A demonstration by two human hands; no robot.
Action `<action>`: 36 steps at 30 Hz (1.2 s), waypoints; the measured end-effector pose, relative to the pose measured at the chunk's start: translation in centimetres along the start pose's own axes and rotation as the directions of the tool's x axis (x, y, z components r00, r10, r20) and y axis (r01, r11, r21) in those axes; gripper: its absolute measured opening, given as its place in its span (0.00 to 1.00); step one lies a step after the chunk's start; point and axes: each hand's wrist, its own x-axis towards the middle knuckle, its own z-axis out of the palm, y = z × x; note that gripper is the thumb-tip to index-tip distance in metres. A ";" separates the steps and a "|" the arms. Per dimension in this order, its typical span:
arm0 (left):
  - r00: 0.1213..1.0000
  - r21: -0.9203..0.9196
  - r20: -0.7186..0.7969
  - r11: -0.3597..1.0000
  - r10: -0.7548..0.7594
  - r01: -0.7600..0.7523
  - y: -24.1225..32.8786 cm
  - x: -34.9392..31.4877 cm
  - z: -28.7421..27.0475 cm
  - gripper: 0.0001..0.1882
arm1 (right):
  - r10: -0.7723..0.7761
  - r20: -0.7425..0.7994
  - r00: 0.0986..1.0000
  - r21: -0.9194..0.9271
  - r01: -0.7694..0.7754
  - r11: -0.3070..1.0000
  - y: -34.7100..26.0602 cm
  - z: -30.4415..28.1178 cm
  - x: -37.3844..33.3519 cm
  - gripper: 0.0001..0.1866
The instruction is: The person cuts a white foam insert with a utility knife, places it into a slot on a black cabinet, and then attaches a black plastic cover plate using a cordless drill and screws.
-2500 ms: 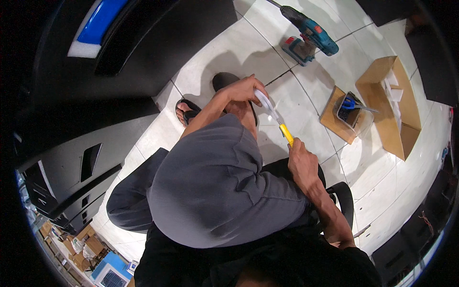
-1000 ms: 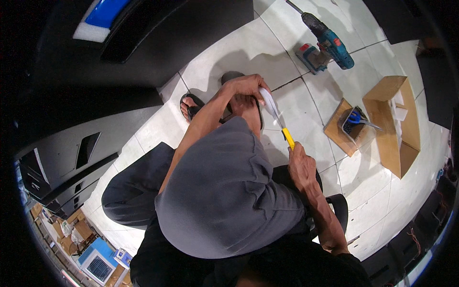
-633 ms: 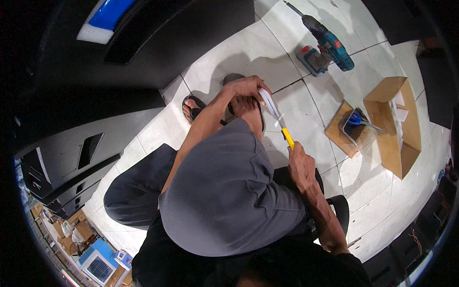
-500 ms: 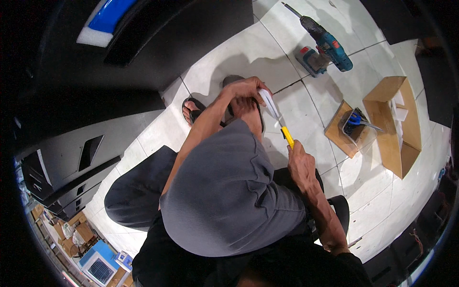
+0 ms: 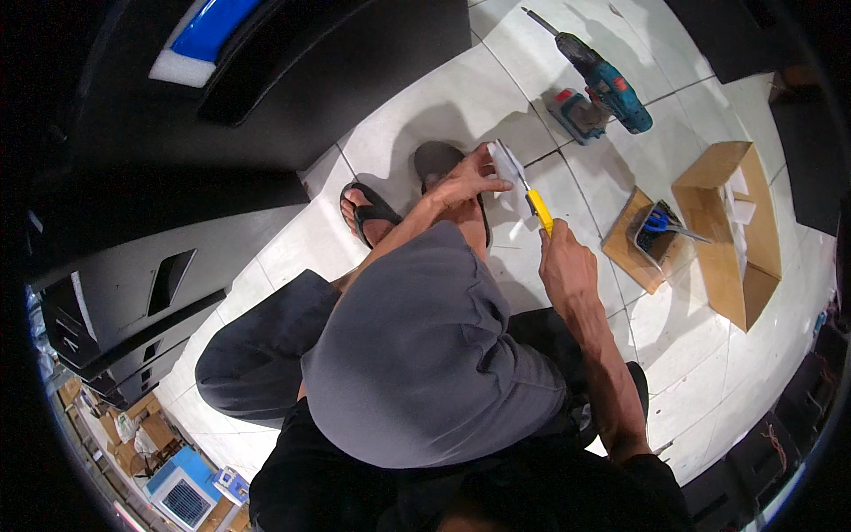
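My right hand (image 5: 568, 260) is closed around a yellow utility knife (image 5: 539, 211), its long blade pointing away from me. Between the fingers of my left hand (image 5: 472, 177) is a small white strip (image 5: 502, 168), perhaps foam or plastic; its exact kind cannot be made out. The blade lies along the strip's right side, its tip near the strip's far end. Both hands are in front of my knees, above my sandalled feet, and small white scraps show below the strip.
A teal and black cordless drill (image 5: 606, 93) stands on the tiled floor (image 5: 496, 97) ahead to the right. Nearer lie a cardboard piece (image 5: 628, 241), a clear tray with blue-handled scissors (image 5: 658, 221), and an open cardboard box (image 5: 761, 266). Large black panels (image 5: 257, 133) rise at left.
The knife has moved away from me along the white strip, its blade now reaching the far end. My left hand's fingers have shifted and spread along the strip.
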 end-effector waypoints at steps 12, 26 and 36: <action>0.875 0.066 -0.483 0.997 0.009 0.026 0.3 -1.1 3.0 0.36 | -0.119 -0.133 0.984 0.001 0.120 0.993 -0.5 2.8 4.0 0.10; 0.828 0.287 -0.553 0.954 0.091 0.086 -2.8 1.3 2.9 0.26 | -0.059 -0.065 0.996 -0.060 0.055 0.997 -0.2 5.1 5.9 0.10; 0.791 0.168 -0.606 0.986 0.085 0.023 -4.7 1.7 2.7 0.25 | -0.050 -0.026 0.998 -0.043 0.049 0.998 -0.3 4.4 3.0 0.11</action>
